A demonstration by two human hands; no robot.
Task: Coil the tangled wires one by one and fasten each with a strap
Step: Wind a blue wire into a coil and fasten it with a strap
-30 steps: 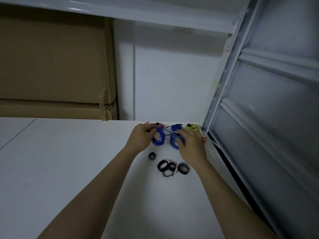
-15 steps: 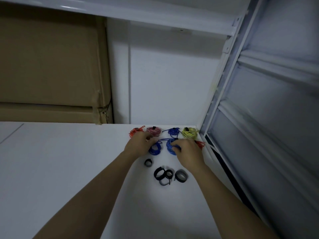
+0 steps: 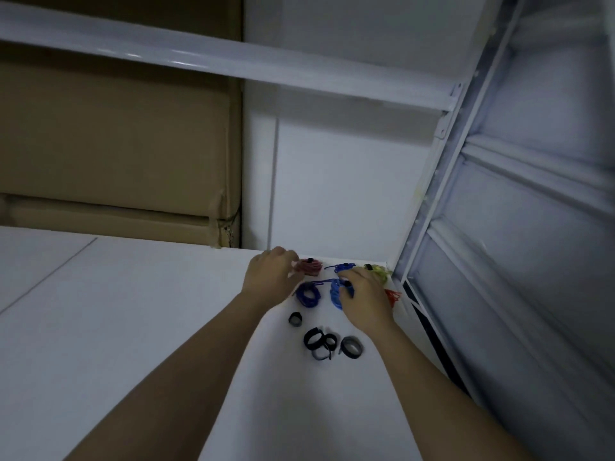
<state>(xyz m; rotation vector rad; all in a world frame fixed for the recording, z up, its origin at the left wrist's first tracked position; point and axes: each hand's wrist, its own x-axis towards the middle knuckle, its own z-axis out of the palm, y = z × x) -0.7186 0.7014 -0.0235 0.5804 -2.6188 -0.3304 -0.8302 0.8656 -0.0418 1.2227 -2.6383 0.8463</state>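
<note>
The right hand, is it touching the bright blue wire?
Touching. The head view shows the right hand with fingers curled on the bright blue wire, no gap between them.

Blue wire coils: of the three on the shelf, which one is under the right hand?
The bright blue coil, front right. The right hand grips it; the dark blue coil beside it and the blue coil behind lie free.

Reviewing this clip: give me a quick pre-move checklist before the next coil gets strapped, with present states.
1. Right hand holds blue coil: ok.
2. Left hand at dark red coil; grip on it: cannot tell.
3. Loose straps lie near the hands: ok.
4. Dark blue coil strapped: cannot tell.
5. Yellow coil carries a black strap: ok.
6. Orange wire coiled: cannot tell, partly hidden.
</note>
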